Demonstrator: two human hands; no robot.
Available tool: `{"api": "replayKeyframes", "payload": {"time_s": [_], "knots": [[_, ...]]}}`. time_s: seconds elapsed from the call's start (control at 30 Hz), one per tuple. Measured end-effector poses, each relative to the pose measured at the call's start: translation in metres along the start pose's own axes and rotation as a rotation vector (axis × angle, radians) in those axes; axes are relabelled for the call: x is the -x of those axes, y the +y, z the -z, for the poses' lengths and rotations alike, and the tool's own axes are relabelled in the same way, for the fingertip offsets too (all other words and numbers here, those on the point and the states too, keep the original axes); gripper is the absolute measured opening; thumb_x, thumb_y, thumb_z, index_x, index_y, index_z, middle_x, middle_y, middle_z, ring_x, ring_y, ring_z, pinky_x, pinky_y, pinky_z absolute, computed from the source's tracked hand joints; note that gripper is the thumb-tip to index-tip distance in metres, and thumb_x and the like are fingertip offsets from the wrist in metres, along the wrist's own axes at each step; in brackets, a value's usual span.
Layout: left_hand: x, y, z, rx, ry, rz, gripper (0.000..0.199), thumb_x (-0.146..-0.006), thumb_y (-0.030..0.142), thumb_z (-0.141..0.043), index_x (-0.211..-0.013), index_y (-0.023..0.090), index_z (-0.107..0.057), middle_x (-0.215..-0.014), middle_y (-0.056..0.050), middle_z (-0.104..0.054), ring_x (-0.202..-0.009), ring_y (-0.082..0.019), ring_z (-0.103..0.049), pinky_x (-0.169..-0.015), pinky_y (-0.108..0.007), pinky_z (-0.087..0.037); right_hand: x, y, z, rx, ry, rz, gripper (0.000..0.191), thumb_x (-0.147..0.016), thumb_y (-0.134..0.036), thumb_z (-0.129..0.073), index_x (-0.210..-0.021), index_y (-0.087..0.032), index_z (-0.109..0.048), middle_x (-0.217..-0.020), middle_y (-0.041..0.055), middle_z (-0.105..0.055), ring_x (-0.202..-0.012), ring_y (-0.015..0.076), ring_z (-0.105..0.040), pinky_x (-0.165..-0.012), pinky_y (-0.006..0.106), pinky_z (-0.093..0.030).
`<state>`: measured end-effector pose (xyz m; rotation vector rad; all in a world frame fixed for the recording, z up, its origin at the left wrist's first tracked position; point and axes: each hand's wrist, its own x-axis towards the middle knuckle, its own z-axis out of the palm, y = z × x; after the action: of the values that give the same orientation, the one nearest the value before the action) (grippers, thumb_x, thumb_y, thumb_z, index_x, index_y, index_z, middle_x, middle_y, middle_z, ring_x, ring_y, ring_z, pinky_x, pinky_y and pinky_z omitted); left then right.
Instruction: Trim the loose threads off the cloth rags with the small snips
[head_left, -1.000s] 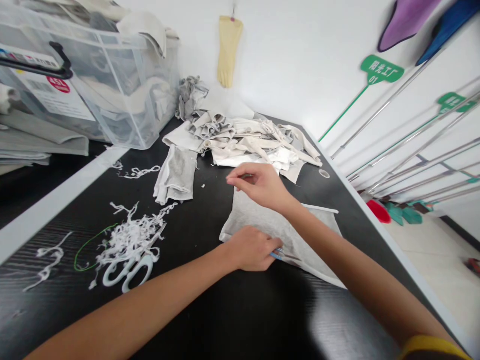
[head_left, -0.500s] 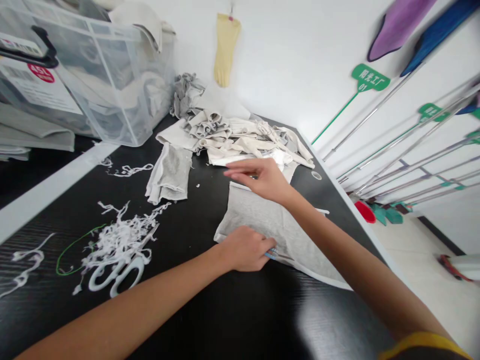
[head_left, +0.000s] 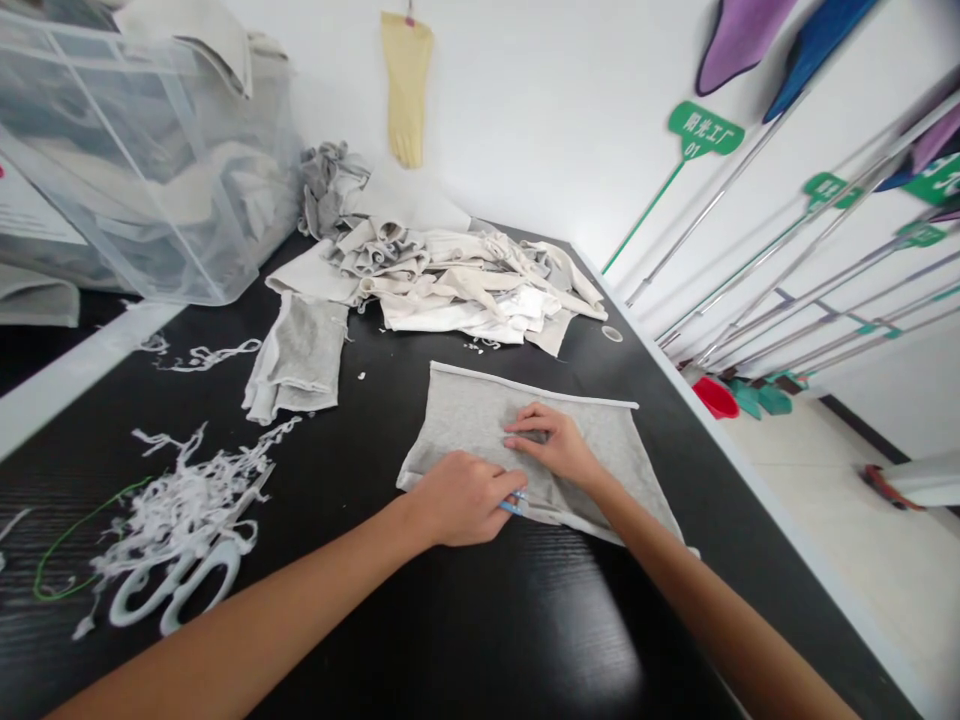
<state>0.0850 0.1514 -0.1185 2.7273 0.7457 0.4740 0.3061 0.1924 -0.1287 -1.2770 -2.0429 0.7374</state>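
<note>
Head view: the two forearms converge from the lower corners over a black table (head_left: 450, 630). The left arm runs low and nearly straight, its wrist level; the left hand (head_left: 461, 500) is closed in a fist, knuckles up, around a blue-handled tool (head_left: 512, 507), whose blade points rightward along the near edge of a grey cloth (head_left: 480, 415). This cloth lies spread flat before the person, right of the table's middle. The right arm slants inward from the lower right; the right hand (head_left: 553, 447) is above the cloth, loosely open, fingers extended leftward and thumb apart; whether the fingertips touch the fabric cannot be told. Left of the cloth lie white thread scraps (head_left: 172, 510) with white-handled scissors (head_left: 178, 572) and a folded grey piece (head_left: 304, 350); beyond it, a fabric pile (head_left: 465, 290).
</note>
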Motion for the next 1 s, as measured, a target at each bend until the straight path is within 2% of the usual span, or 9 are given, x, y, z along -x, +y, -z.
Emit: {"api": "replayKeyframes", "payload": {"time_s": [0.13,0.37,0.5,0.6,0.67,0.73,0.83,1.0], "knots": [[0.000,0.000,0.001,0.005,0.001,0.003,0.020,-0.090,0.023,-0.050,-0.105,0.022,-0.065,-0.083,0.000,-0.073,-0.075,-0.023,-0.070,-0.065,-0.034,-0.049,0.002,0.002,-0.001,0.000,0.031,0.003,0.016,-0.084,-0.035,-0.075,-0.081,-0.020,-0.079,-0.088,0.0073,-0.070,-0.080,0.0190,-0.064,-0.071,0.033,-0.050],[0.000,0.000,0.001,0.012,0.006,-0.008,0.020,-0.092,0.025,-0.049,-0.105,0.022,-0.064,-0.083,0.000,-0.073,-0.075,-0.023,-0.070,-0.064,-0.033,-0.048,0.005,-0.002,0.002,0.018,0.034,-0.038,0.021,-0.091,-0.034,-0.066,-0.080,-0.018,-0.073,-0.084,0.0069,-0.072,-0.078,0.0196,-0.064,-0.072,0.033,-0.048],[0.000,0.000,0.001,0.013,0.009,-0.007,0.020,-0.091,0.024,-0.051,-0.106,0.022,-0.065,-0.081,0.000,-0.073,-0.073,-0.022,-0.069,-0.062,-0.033,-0.047,0.002,-0.005,0.010,-0.070,0.144,-0.106,0.025,-0.089,-0.039,-0.067,-0.077,-0.018,-0.070,-0.078,0.0055,-0.070,-0.074,0.0189,-0.063,-0.071,0.032,-0.047],[0.001,0.000,0.001,0.020,0.010,-0.011,0.021,-0.090,0.024,-0.052,-0.106,0.023,-0.065,-0.082,0.000,-0.073,-0.073,-0.022,-0.070,-0.062,-0.032,-0.047,-0.009,-0.021,0.017,-0.169,0.259,-0.138,0.024,-0.086,-0.042,-0.070,-0.078,-0.018,-0.070,-0.077,0.0041,-0.068,-0.071,0.0175,-0.061,-0.066,0.030,-0.046],[0.001,0.000,0.001,0.026,0.011,-0.013,0.021,-0.091,0.025,-0.051,-0.107,0.023,-0.065,-0.083,0.000,-0.074,-0.075,-0.022,-0.070,-0.062,-0.033,-0.047,-0.024,-0.042,0.018,-0.200,0.265,-0.079,0.023,-0.084,-0.040,-0.072,-0.077,-0.018,-0.070,-0.076,0.0035,-0.068,-0.071,0.0167,-0.060,-0.065,0.029,-0.046],[0.001,0.000,0.000,0.028,0.011,-0.010,0.021,-0.092,0.026,-0.051,-0.106,0.023,-0.065,-0.084,-0.001,-0.075,-0.076,-0.022,-0.071,-0.063,-0.033,-0.047,-0.043,-0.070,0.012,-0.210,0.209,0.029,0.021,-0.084,-0.037,-0.072,-0.076,-0.018,-0.070,-0.077,0.0036,-0.069,-0.072,0.0159,-0.060,-0.067,0.029,-0.046],[0.001,0.000,0.000,0.025,0.011,0.001,0.023,-0.092,0.026,-0.051,-0.110,0.022,-0.064,-0.087,-0.003,-0.075,-0.078,-0.023,-0.071,-0.066,-0.034,-0.048,-0.078,-0.116,-0.009,-0.225,0.073,0.163,0.019,-0.086,-0.032,-0.071,-0.075,-0.017,-0.071,-0.078,0.0039,-0.071,-0.073,0.0147,-0.062,-0.069,0.027,-0.048],[0.001,-0.001,0.001,0.051,-0.002,-0.016,0.024,-0.091,0.026,-0.053,-0.111,0.022,-0.063,-0.095,-0.004,-0.075,-0.085,-0.026,-0.071,-0.072,-0.037,-0.053,-0.132,-0.174,-0.070,-0.129,-0.282,0.408,0.012,-0.088,-0.021,-0.069,-0.081,-0.013,-0.074,-0.083,0.0043,-0.074,-0.075,0.0127,-0.065,-0.072,0.023,-0.048]]}}
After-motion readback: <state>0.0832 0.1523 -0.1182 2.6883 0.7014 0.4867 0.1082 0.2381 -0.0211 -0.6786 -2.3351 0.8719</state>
